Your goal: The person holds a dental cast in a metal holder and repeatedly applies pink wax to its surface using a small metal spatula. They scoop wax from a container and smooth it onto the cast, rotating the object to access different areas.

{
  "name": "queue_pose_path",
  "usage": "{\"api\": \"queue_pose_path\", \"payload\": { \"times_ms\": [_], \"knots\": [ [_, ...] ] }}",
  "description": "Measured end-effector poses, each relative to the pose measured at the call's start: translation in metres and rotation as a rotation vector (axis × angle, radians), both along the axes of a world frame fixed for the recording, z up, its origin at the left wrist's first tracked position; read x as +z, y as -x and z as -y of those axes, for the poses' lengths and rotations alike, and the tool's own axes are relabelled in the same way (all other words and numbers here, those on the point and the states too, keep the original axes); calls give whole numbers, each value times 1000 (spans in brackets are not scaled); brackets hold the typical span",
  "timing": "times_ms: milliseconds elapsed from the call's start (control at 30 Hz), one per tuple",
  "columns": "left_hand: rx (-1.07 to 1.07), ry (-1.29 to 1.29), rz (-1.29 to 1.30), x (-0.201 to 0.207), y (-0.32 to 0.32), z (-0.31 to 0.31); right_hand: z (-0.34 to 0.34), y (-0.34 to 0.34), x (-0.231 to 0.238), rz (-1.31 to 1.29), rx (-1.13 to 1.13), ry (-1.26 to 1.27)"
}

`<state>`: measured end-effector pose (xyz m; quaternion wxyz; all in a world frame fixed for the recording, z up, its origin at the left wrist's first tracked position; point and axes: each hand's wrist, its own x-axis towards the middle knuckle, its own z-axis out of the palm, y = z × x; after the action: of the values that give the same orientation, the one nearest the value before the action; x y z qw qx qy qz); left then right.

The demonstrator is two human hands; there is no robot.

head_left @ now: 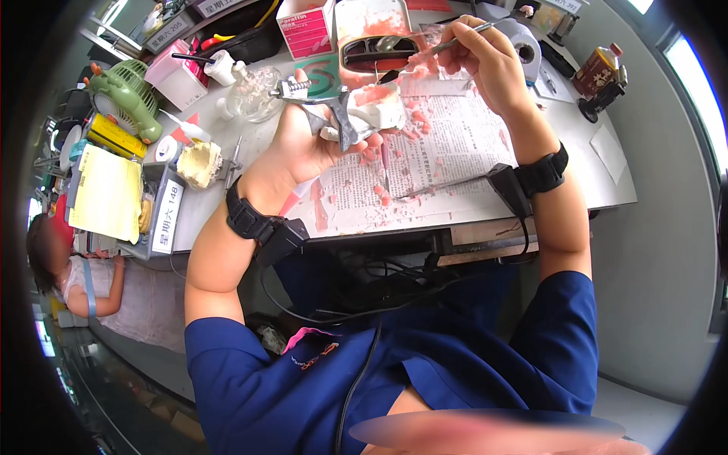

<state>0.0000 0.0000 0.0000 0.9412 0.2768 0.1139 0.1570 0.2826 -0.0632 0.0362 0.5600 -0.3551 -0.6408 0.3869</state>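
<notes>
My left hand is raised over the desk, its fingers wrapped round a metal dental articulator. A white plaster cast is mounted in it, with pink wax along its top. My right hand pinches a slim wax spatula by its handle, at the upper right of the cast. The spatula's dark tip points down and left, close to the cast's far edge; I cannot tell whether they touch. Beneath both hands lies a newspaper strewn with pink wax scraps.
Behind the cast stands an open tin with pink wax. A wax box, glass bowl, another plaster cast and green fan stand left. A thin metal tool lies on the newspaper. A brown bottle stands right; a person sits far left.
</notes>
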Motion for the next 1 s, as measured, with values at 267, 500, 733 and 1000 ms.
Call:
{"api": "queue_pose_path", "payload": {
  "times_ms": [267, 500, 733, 1000],
  "knots": [
    [38, -18, 3, 4, -1, 4, -16, -5, -19, 124, -290, 42],
    [131, -85, 6, 3, 3, 2, 3, 9, 2, -123, -86, -72],
    [103, -64, -13, 6, 2, 3, 5, 15, 2, 15, -69, -68],
    [117, -163, -76, 3, 2, 1, 10, 17, 8, 130, -109, -139]
  ]
}}
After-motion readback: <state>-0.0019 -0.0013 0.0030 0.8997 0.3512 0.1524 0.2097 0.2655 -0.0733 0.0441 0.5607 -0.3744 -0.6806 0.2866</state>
